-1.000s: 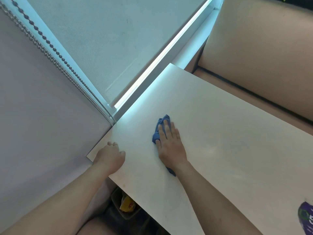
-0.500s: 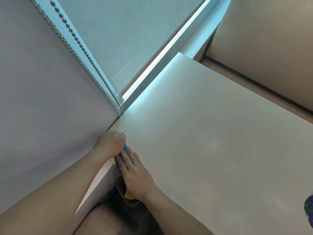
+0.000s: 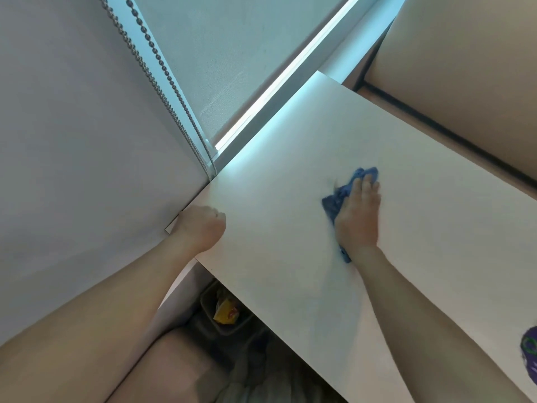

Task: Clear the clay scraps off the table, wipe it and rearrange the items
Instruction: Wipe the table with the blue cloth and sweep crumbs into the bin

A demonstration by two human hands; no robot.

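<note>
The white table [image 3: 290, 175] runs from the window corner toward the lower right. A crumpled blue cloth [image 3: 334, 202] lies on its middle. My right hand [image 3: 359, 216] presses flat on the cloth with straight fingers, and blue folds show past the fingertips and beside the wrist. My left hand [image 3: 202, 228] rests at the table's near left corner by the wall, fingers curled into a fist. Whether anything is inside the fist is hidden. No clay scraps show on the tabletop.
Under the table's front edge stands a dark bin [image 3: 229, 324] with a yellow wrapper [image 3: 225, 312] inside. A purple object [image 3: 529, 354] sits at the far right edge. A bead chain [image 3: 162, 82] hangs by the window. A beige cushioned seat [image 3: 465, 68] lies beyond the table.
My right hand has slid the cloth from the near left corner, beside my left hand, out to the middle of the table. My left hand stays at the corner.
</note>
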